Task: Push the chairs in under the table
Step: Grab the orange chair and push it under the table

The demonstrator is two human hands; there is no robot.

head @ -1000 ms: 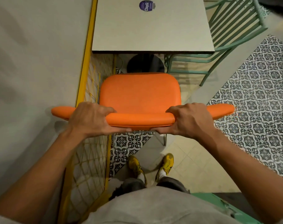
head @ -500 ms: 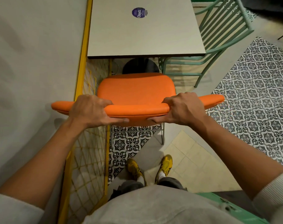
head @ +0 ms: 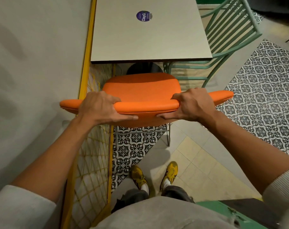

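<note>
An orange padded chair (head: 141, 90) stands in front of me, its seat's far edge close to the near edge of the beige square table (head: 148, 38). My left hand (head: 100, 108) grips the left part of the chair's backrest top. My right hand (head: 192, 104) grips the right part, thumb under the rim. A green metal slatted chair (head: 229, 35) sits at the table's right side, partly under the top. The table's dark round base (head: 143, 68) shows below the edge.
A yellow wire-mesh frame (head: 90, 146) runs along the pale wall (head: 33, 63) on the left, close to the chair. Patterned tile floor (head: 264, 96) spreads to the right. My yellow shoes (head: 154, 174) stand behind the chair. A green surface (head: 231, 214) lies at lower right.
The orange chair has slid forward toward the table with both hands on its backrest; my arms are more stretched out and more chair leg shows behind the seat.
</note>
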